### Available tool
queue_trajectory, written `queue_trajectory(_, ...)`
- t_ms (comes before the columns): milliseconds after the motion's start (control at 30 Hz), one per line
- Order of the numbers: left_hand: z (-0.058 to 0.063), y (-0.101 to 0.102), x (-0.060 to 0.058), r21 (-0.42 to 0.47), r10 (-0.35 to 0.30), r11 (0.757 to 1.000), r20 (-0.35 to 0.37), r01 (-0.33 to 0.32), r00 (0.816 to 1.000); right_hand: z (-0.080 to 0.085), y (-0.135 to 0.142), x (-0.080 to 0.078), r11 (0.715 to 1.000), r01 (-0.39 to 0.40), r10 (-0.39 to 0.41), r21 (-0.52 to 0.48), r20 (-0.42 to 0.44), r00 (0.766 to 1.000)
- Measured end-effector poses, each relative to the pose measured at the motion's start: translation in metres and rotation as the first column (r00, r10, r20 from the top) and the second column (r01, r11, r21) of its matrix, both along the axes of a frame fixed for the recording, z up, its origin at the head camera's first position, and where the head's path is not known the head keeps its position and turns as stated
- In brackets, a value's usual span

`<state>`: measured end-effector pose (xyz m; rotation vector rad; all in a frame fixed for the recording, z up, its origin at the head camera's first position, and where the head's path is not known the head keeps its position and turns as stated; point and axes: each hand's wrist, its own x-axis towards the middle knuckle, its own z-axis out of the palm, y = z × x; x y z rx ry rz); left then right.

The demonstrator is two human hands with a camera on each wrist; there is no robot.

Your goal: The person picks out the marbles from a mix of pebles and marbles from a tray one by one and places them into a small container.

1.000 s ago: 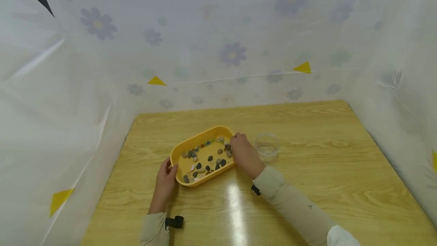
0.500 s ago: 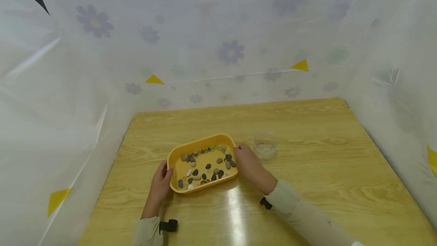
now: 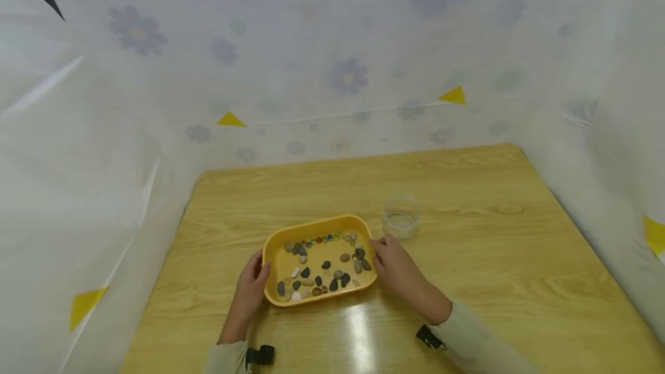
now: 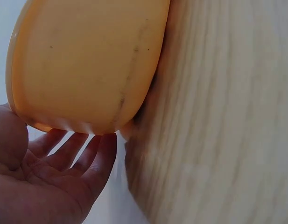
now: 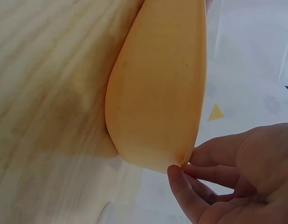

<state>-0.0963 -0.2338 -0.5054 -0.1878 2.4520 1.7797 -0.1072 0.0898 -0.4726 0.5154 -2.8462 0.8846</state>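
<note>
A yellow plastic tray (image 3: 322, 228) sits at 6 o'clock from the centre of the head view, held at both ends; whether its base fully rests on the wood-grain tabletop (image 3: 493, 247) I cannot tell. At the tray's 9 o'clock end, the left hand (image 3: 246, 293) has its grip closed on the rim, thumb on top and fingers against the outer wall. At the 3 o'clock end, the right hand (image 3: 407, 276) pinches the rim in its grip, between thumb and fingers. Inside the tray, a row of small coloured marbles (image 3: 319, 240), among them red, blue and green ones, runs along the 12 o'clock wall. Grey, dark, tan and white pebbles (image 3: 333, 285) lie in groups at 10 and 3 o'clock and scatter thickly towards 6 o'clock, with one bright white pebble (image 3: 296, 295) at 7. A clear round bowl (image 3: 401, 224) stands at the tray's 2 o'clock, near the right hand. Beyond the tabletop, at 12 o'clock, hangs a flower-printed sheet (image 3: 286, 74) bearing yellow triangles (image 3: 452, 96).
</note>
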Motion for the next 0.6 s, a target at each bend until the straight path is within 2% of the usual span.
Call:
queue_trajectory(67,0.012,0.007,0.006,0.013,-0.023,1.000,0.010,0.023,1.000,0.000,0.004,0.006,1.000,0.023,-0.023,-0.002,0.046,0.999)
queue_trajectory(133,0.012,0.010,0.008,0.032,-0.042,0.999,0.016,0.042,0.999,0.000,0.009,0.014,0.999,0.043,-0.042,0.001,0.082,0.996)
queue_trajectory(200,0.009,0.015,0.010,0.037,-0.055,0.998,0.004,0.055,0.998,0.001,0.015,0.021,0.998,0.063,-0.064,0.006,0.105,0.992)
queue_trajectory(300,-0.005,0.019,0.010,0.047,-0.067,0.997,-0.028,0.069,0.997,0.003,0.023,0.029,0.996,0.086,-0.087,0.017,0.124,0.988)
queue_trajectory(600,-0.009,0.041,0.013,0.037,-0.113,0.992,-0.087,0.117,0.990,0.008,0.047,0.047,0.993,0.107,-0.113,0.058,0.110,0.987)
